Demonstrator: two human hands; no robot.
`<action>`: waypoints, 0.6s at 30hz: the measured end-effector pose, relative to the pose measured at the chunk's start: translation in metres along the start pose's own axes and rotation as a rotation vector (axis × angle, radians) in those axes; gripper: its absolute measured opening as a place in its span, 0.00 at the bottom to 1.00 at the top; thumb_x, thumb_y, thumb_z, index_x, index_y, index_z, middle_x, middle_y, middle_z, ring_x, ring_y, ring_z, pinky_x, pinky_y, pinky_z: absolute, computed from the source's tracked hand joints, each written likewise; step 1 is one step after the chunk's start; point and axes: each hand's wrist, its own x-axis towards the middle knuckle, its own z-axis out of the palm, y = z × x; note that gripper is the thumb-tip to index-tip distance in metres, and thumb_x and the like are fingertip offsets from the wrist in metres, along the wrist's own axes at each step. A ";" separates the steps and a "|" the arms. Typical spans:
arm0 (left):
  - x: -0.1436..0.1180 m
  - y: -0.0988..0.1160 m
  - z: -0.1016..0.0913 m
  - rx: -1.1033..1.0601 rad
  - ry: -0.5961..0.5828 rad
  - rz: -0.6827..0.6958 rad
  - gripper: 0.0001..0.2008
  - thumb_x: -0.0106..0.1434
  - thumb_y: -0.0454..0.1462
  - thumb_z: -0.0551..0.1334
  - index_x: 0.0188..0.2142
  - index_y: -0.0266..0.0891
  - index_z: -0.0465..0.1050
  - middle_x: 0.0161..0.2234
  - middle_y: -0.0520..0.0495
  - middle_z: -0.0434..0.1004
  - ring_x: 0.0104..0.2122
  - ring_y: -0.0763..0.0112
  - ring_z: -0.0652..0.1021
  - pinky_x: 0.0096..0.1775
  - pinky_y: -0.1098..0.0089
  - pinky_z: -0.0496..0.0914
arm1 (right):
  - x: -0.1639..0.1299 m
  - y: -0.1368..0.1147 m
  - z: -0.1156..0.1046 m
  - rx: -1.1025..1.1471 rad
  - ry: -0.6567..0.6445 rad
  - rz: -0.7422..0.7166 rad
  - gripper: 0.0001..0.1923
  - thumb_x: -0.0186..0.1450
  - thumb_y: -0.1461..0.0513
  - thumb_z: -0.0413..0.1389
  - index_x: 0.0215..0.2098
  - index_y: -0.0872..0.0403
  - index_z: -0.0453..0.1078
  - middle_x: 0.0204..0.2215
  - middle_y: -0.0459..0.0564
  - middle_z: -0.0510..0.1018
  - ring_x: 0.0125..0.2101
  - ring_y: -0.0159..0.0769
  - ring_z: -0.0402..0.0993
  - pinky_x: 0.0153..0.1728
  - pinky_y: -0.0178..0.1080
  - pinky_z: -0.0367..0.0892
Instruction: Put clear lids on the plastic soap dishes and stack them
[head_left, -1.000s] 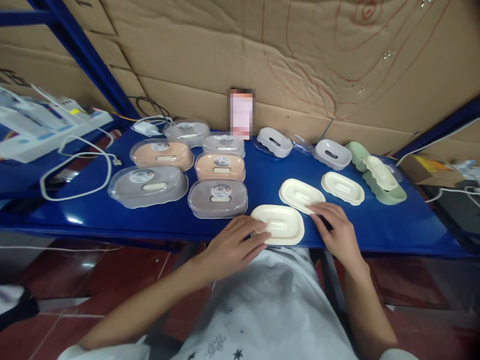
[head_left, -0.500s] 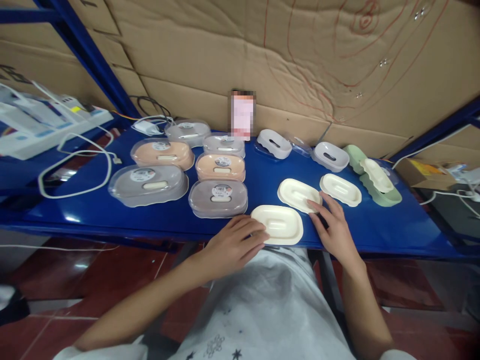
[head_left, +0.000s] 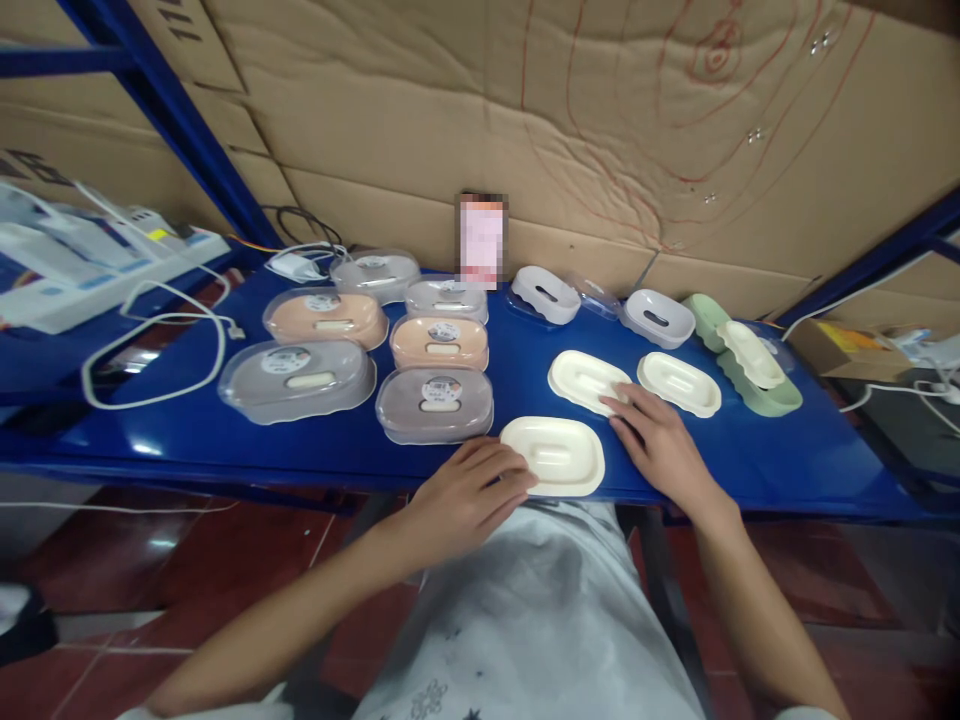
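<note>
Six lidded soap boxes (head_left: pixel 433 403) stand finished left of the fingers, while the left hand (head_left: pixel 466 495) and right hand (head_left: pixel 658 447), fingers spread flat, touch two cream trays (head_left: pixel 553 455) (head_left: pixel 587 380) still unassembled.

Both forearms reach fwd, L hand (head_left: pixel 469 492) & R hand (head_left: pixel 656 445) flat, palms down, fingers loosely spread.
</note>
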 end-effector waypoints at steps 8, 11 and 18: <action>0.001 -0.001 0.001 0.001 0.000 0.016 0.10 0.76 0.30 0.62 0.54 0.39 0.75 0.47 0.45 0.81 0.49 0.63 0.78 0.57 0.58 0.73 | 0.088 0.103 -0.026 -0.270 0.035 0.177 0.25 0.80 0.53 0.47 0.68 0.56 0.71 0.68 0.65 0.74 0.69 0.59 0.68 0.66 0.64 0.61; 0.002 0.000 0.000 0.009 0.008 0.016 0.09 0.76 0.30 0.61 0.54 0.39 0.75 0.47 0.45 0.81 0.49 0.63 0.79 0.56 0.58 0.74 | 0.106 0.128 -0.030 -0.303 0.032 0.237 0.25 0.79 0.51 0.50 0.58 0.59 0.79 0.55 0.67 0.83 0.58 0.54 0.79 0.60 0.57 0.67; -0.001 0.001 0.001 0.045 0.033 0.007 0.11 0.75 0.31 0.62 0.55 0.40 0.75 0.51 0.42 0.79 0.52 0.60 0.79 0.56 0.56 0.77 | 0.091 0.099 -0.046 -0.269 0.251 0.221 0.29 0.80 0.49 0.50 0.57 0.64 0.80 0.49 0.71 0.85 0.51 0.56 0.82 0.52 0.54 0.73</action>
